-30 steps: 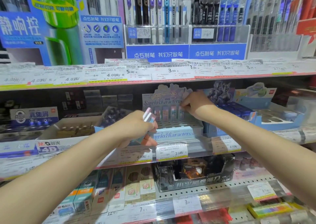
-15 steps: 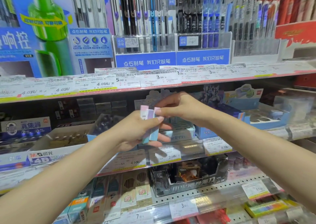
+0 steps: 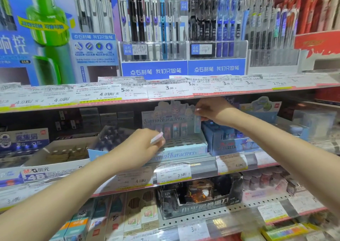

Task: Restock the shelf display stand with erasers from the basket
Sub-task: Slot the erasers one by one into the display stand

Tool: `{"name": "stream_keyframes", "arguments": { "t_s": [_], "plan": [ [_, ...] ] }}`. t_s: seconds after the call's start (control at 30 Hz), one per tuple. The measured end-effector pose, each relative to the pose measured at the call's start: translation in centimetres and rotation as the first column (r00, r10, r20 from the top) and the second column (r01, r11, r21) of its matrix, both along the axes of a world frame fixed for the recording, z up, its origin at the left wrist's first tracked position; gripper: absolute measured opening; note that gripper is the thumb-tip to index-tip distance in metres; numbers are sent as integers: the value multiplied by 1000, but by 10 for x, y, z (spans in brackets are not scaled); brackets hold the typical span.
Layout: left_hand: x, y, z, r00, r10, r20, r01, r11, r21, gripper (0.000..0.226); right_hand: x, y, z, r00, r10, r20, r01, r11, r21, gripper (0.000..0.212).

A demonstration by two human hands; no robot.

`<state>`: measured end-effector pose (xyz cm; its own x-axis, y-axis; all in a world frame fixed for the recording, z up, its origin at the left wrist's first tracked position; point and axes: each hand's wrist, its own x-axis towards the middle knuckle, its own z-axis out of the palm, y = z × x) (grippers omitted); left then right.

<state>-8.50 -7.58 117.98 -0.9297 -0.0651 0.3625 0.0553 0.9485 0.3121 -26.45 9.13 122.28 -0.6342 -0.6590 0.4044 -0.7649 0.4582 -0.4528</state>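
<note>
The pale blue eraser display stand [image 3: 185, 148] with cartoon characters on its back card sits on the middle shelf. Several erasers [image 3: 174, 130] stand in its back row, and the slots in front are bare. My right hand [image 3: 211, 110] pinches a light blue eraser [image 3: 197, 123] upright over the right end of that back row. My left hand [image 3: 143, 145] holds pink and white erasers [image 3: 156, 138] just left of the stand's front. No basket is in view.
A blue display box [image 3: 231, 141] stands right of the stand, a white M&G box [image 3: 55, 159] to the left. Price tags line the shelf edge [image 3: 173, 174]. Pens fill the rack [image 3: 154, 28] above. A black display box [image 3: 200, 194] sits on the lower shelf.
My right hand took a blue eraser from the bundle in my left hand and carried it up and right to the stand's back row. My left hand lowered slightly.
</note>
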Motion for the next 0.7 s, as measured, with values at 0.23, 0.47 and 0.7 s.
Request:
{"name": "stream_keyframes", "arguments": {
  "t_s": [0.23, 0.47, 0.7],
  "plan": [
    [-6, 0, -14, 990, -63, 125, 88, 976, -201, 39, -1, -8, -6, 999, -3, 32, 2, 1000, 29, 21],
    [-9, -2, -19, 978, -15, 207, 70, 963, -260, 52, -3, -12, -9, 996, -1, -87, 16, 984, 178, 21],
    [-14, -5, -20, 982, -22, 189, 77, 954, -290, 38, -4, -12, -16, 994, -6, -105, 16, 996, 87, 14]
  ]
}}
